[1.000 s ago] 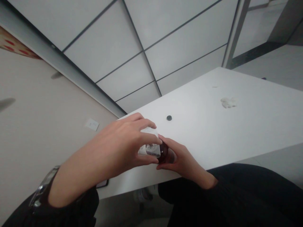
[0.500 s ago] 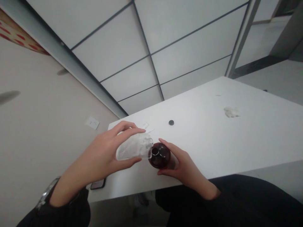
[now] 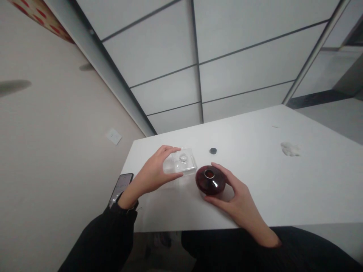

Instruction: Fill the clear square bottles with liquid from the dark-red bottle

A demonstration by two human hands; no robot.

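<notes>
The left hand (image 3: 154, 174) grips a clear square glass bottle (image 3: 181, 164) resting on the white table (image 3: 283, 189). The right hand (image 3: 236, 196) cups a round dark red glass bottle (image 3: 210, 180) just beside it.

You see a small black round cap (image 3: 213, 150) on the white surface (image 3: 255, 181) | crumpled white tissue wad (image 3: 289, 149) well to its right | dark smartphone (image 3: 121, 186) at left edge | white wall socket (image 3: 113, 136) beyond

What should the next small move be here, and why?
Probably let the left hand release the clear cap: it seems to lie flat on the table, beside the dark red bottle, whose neck is open and which the right hand steadies upright.
</notes>
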